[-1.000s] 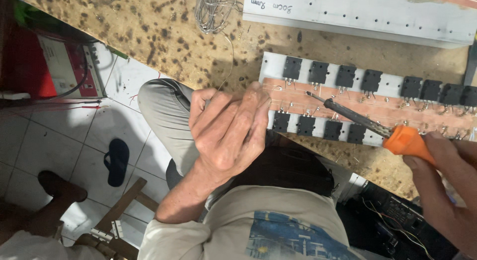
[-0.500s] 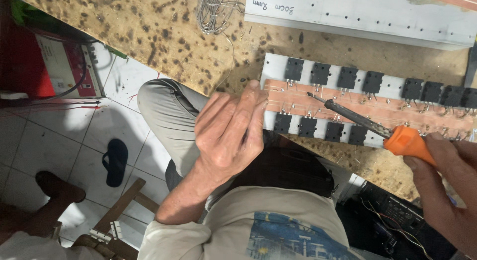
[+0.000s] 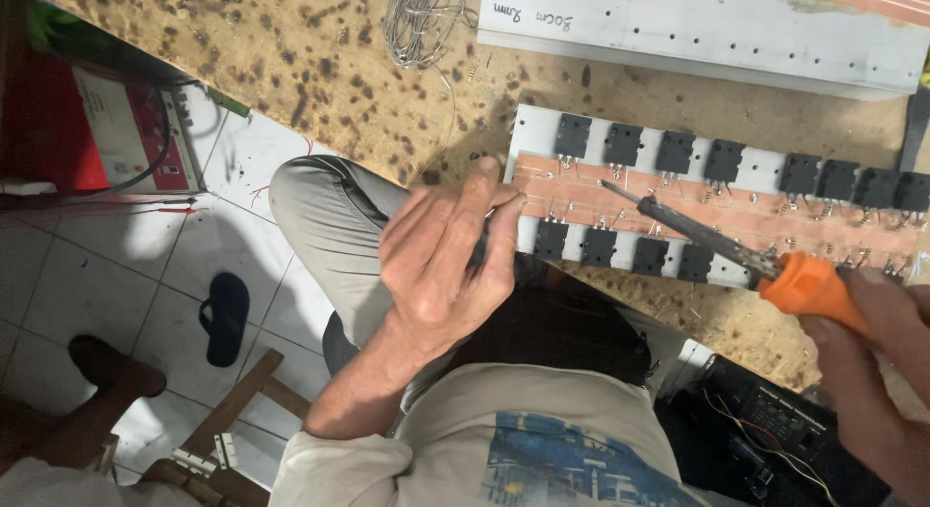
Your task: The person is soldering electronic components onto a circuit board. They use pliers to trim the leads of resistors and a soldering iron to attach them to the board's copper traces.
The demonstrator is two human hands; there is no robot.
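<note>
My right hand [image 3: 872,342] grips the orange handle of a soldering iron [image 3: 804,282]. Its metal tip rests on the copper strip board [image 3: 775,216], near the board's left part. Two rows of black transistors [image 3: 572,134] flank the strip on an aluminium plate. My left hand [image 3: 441,265] sits at the plate's left end with the fingertips pinched together against the edge. Whether something thin is between those fingers does not show.
A long aluminium bar [image 3: 697,28] and a coil of wire [image 3: 421,18] lie farther back on the speckled wooden bench [image 3: 291,71]. A red box device [image 3: 107,129], a dark sandal [image 3: 225,316] and a wooden stool [image 3: 232,410] are on the tiled floor. A black unit [image 3: 775,430] sits lower right.
My left hand has moved right and up to the plate's left end, and its fingers have curled together. The soldering iron has stayed almost in place.
</note>
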